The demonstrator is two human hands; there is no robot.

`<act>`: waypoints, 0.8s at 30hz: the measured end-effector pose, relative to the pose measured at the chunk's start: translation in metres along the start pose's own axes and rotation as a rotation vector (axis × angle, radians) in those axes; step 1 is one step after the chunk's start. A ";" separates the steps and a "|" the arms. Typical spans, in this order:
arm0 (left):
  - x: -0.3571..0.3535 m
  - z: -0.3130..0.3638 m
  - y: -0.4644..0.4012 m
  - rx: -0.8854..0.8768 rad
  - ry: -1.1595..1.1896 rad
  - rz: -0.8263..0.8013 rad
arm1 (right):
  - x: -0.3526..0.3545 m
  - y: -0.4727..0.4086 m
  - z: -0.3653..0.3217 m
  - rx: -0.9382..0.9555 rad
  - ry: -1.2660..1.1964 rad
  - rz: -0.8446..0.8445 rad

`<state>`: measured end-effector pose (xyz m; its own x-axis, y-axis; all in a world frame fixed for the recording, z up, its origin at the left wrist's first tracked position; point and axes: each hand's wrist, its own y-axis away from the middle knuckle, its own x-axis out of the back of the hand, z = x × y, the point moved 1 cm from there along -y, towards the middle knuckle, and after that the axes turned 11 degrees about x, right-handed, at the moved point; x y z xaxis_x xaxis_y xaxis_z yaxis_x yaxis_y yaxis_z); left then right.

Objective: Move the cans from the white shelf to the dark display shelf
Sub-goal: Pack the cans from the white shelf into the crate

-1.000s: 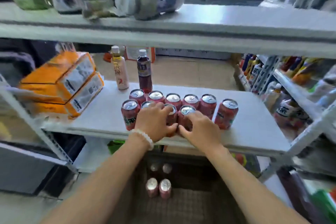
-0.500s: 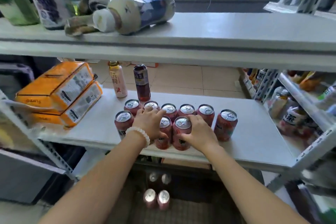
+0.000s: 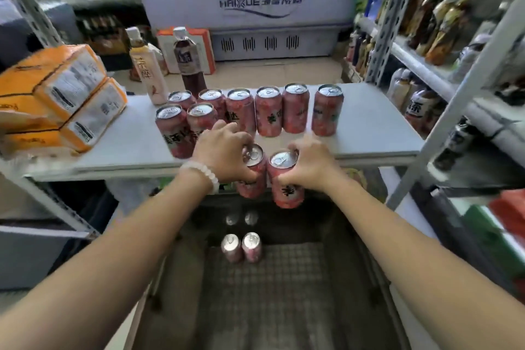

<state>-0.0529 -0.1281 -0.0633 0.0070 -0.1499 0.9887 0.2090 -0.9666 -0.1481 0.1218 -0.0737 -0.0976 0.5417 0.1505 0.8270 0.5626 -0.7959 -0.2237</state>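
Each hand's grip held a red can, left hand (image 3: 224,155) and right hand (image 3: 309,163), off the white shelf (image 3: 369,133) edge above the dark display shelf (image 3: 284,293).

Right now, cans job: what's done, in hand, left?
Done: at least two cans stand on the dark display shelf, with what look like two more tops behind them. In hand: the left hand grips one can and the right hand grips another, both off the front edge of the white shelf. Left: eight cans on the white shelf.
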 end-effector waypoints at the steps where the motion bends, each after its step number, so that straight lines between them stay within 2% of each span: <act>1: -0.012 0.004 0.008 -0.017 0.008 -0.016 | -0.010 0.014 0.006 -0.026 -0.001 -0.017; 5: -0.068 0.014 0.033 -0.047 0.039 -0.080 | -0.053 0.059 0.029 -0.126 -0.020 -0.039; 10: -0.157 0.020 0.051 -0.030 0.099 -0.241 | -0.109 0.091 0.069 -0.222 -0.018 -0.132; 18: -0.267 0.025 0.027 -0.024 0.105 -0.398 | -0.194 0.073 0.137 -0.361 -0.047 -0.178; 22: -0.310 0.022 0.011 -0.031 0.063 -0.394 | -0.235 0.059 0.163 -0.455 -0.069 -0.186; 24: -0.331 0.020 0.006 -0.067 0.024 -0.321 | -0.253 0.054 0.175 -0.490 -0.086 -0.174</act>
<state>-0.0339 -0.0802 -0.3913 -0.0722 0.1608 0.9843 0.1319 -0.9767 0.1692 0.1246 -0.0517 -0.4093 0.5275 0.3359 0.7803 0.3018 -0.9327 0.1974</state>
